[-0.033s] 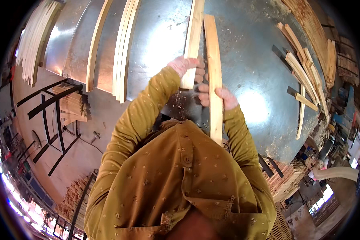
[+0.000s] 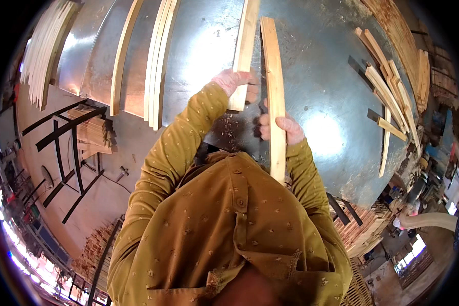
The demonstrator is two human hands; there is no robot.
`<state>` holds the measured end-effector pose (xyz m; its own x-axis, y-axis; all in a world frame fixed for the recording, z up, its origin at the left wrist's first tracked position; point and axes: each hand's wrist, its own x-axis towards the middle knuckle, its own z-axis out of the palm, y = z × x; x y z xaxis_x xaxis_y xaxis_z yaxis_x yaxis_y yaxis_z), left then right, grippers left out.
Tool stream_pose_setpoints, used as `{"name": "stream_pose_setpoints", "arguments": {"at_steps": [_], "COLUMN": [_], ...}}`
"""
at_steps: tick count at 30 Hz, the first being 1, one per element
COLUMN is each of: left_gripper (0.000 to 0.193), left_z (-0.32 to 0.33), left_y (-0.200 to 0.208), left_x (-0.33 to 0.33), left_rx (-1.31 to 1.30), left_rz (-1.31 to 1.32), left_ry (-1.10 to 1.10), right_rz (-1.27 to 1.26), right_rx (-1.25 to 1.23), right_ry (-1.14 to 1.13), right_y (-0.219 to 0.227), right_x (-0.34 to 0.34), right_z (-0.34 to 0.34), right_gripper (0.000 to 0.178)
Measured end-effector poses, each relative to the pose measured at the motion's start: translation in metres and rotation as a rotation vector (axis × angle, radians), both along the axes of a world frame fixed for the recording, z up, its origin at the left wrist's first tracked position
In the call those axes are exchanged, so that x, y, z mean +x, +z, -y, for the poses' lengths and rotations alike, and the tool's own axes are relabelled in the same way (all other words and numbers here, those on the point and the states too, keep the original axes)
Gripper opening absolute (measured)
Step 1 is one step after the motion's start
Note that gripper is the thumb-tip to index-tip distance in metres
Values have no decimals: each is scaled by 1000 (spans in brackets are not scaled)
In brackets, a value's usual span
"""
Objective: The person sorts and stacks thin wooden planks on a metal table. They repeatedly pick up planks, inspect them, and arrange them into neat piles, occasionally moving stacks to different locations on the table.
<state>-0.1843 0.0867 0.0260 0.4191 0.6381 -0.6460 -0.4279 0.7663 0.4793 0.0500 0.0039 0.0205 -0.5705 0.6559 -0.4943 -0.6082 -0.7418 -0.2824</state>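
My left hand [image 2: 234, 84] is wrapped round a pale wooden strip [image 2: 246, 43] near its close end. That strip runs away from me past the upper edge of the view. A second wooden strip [image 2: 274, 66] stands a little to the right, its near end close to my shirt front. My right hand [image 2: 283, 127] grips it, thumb on top and fingers curled round the left side. Between the two strips a narrow gap shows the grey metal tabletop [image 2: 311, 76]. The fingers under each strip are partly hidden.
To the left lie a pair of strips [image 2: 159, 66], a single strip [image 2: 122, 61] and a thick stack of strips [image 2: 48, 53]. Several short offcuts [image 2: 387, 92] lie loosely at the right. A black metal frame [image 2: 69, 148] stands on the floor at left.
My left hand and its strip have shifted slightly left and towards me. The right strip has moved slightly to the right at its near end, so the gap between the hands is wider.
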Motion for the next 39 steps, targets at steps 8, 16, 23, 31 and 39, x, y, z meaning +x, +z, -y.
{"name": "stream_pose_setpoints", "arguments": {"at_steps": [8,16,23,31,39], "left_gripper": [59,123,99,104,86], "left_z": [51,73,72,22,-253], "left_y": [33,20,-9,18,36], "left_x": [-60,-139,-140,-85,349], "left_rx": [322,151,317,743,1722], "left_rz": [-1493,-1546,-1807,-2020,-1325], "left_ry": [-449,-227,-477,-520,-536], "right_rz": [993,1410,1245,2328,2053], "right_rx": [335,570,852,212,-589], "right_ry": [125,998,1004,-718,-702], "right_y": [-67,-7,-5,-18,-20], "right_x": [-58,-248,-188,239,516], "right_z": [-78,-130,-119,-45,18], "right_gripper": [62,82,71,72,80]}}
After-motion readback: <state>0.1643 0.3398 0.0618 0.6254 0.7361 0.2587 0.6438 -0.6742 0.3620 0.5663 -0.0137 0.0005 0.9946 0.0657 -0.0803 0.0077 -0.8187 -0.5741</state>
